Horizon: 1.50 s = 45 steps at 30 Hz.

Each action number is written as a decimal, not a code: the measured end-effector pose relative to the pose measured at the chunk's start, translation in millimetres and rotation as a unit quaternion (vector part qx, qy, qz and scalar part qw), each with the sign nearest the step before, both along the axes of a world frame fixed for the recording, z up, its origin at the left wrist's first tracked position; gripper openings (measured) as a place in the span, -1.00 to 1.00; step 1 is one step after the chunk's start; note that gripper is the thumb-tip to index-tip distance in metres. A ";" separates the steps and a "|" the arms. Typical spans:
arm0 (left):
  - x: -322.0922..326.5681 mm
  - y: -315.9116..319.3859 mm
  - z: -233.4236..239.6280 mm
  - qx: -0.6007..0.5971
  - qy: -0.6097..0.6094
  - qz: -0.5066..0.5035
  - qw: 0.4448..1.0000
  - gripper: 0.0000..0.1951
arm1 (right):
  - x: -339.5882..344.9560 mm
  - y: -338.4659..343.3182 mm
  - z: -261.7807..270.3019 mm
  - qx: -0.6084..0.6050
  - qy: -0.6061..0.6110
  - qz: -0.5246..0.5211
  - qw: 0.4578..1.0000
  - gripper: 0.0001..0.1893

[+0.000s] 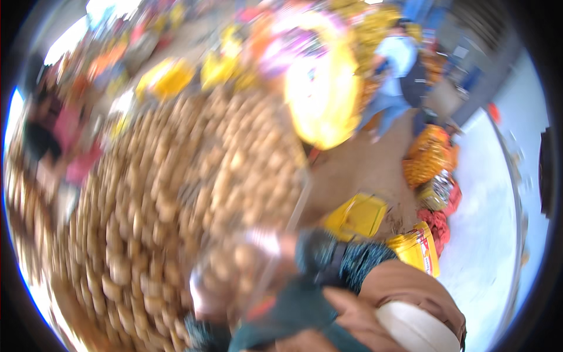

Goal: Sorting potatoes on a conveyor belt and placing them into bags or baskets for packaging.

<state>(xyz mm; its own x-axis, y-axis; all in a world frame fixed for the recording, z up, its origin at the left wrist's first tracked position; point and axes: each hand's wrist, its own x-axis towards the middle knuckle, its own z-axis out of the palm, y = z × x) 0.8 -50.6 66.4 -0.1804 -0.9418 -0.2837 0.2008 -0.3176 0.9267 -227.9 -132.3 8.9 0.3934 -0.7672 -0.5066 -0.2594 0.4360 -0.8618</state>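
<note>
The frame is heavily blurred by motion. My left hand (200, 288), pale as if gloved, is at the lower middle beside round tan produce that looks like potatoes (233, 264). My right hand (266, 243), also pale, lies above and to the right, at the near side of the same produce. Several of the round pieces show between the two hands. Whether either hand grips one is lost in the blur. Dark patterned sleeves cover both forearms, and a dark green garment (286, 310) covers my front.
A broad heap of the same produce (162, 189) spreads left, bounded on the right by a straight edge (300, 204). Yellow containers (358, 215) and filled orange net sacks (426, 156) stand on the brown floor (347, 171). People (393, 70) are beyond and at left (66, 132).
</note>
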 end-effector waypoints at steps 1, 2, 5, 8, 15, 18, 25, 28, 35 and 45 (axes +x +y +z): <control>-14.4 -4.3 7.3 0.070 0.104 0.008 0.992 -0.56 | -10.5 14.9 2.0 0.084 -0.137 -0.127 0.979 -0.41; -27.8 -7.2 11.9 0.128 0.162 0.001 0.978 -0.54 | -32.3 14.7 2.8 -0.029 -0.002 0.054 0.998 -0.52; -67.1 -10.6 0.7 0.268 0.198 -0.051 0.941 -0.49 | -76.3 39.1 -5.3 -0.028 0.025 0.117 0.992 -0.58; -109.6 -38.9 -44.6 0.273 0.175 -0.190 0.927 -0.46 | -124.0 64.0 -24.6 0.071 -0.116 -0.013 0.991 -0.59; -245.1 -51.2 -79.4 0.161 0.116 -0.289 0.936 -0.61 | -247.6 134.1 -45.1 0.109 -0.272 -0.226 0.929 -0.59; -293.1 -37.4 -45.5 0.195 0.115 -0.323 0.919 -0.63 | -289.5 168.3 -55.9 0.079 -0.301 -0.291 0.905 -0.59; -347.1 -20.4 -43.1 0.407 0.146 -0.185 0.883 -0.67 | -357.1 254.5 -85.7 0.108 -0.466 -0.432 0.764 -0.53; -361.9 -29.1 -79.8 0.452 0.145 -0.193 0.859 -0.68 | -363.2 283.9 -79.7 0.106 -0.470 -0.502 0.718 -0.52; -429.0 -18.3 -106.2 0.179 0.164 -0.418 0.876 -0.57 | -401.6 299.3 -105.5 0.140 -0.398 -0.644 0.638 -0.52; -347.2 1.9 -75.5 0.222 -0.079 -0.249 0.939 -0.51 | -433.9 240.2 -109.2 0.198 -0.175 -0.623 0.737 -0.62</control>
